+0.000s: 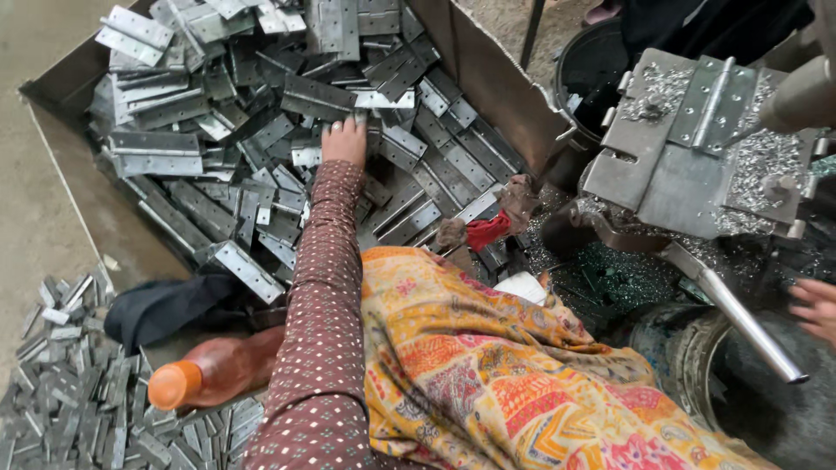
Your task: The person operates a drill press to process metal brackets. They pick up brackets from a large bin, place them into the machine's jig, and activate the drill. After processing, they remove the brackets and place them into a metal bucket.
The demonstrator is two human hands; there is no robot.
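My left hand [346, 141], in a maroon dotted sleeve, reaches out onto a big pile of grey metal hinges [261, 130] in a rusty sheet-metal bin [488, 78]. Its fingers bend down onto one hinge [318, 97] near the middle of the pile; whether they grip it is hidden. My right hand [817, 309] shows only partly at the right edge, fingers loosely apart and nothing in them, just right of a shiny steel lever [740, 318]. A hinge [714, 104] lies open on the machine's metal plate [670, 174], among metal shavings.
An orange, patterned cloth [488, 383] covers my lap. A brown bottle with an orange cap [209, 374] lies at the lower left beside a heap of small hinges [78, 392] on the floor. A dark cloth [165, 309], a black bucket [592, 70] and red rag [488, 231] are nearby.
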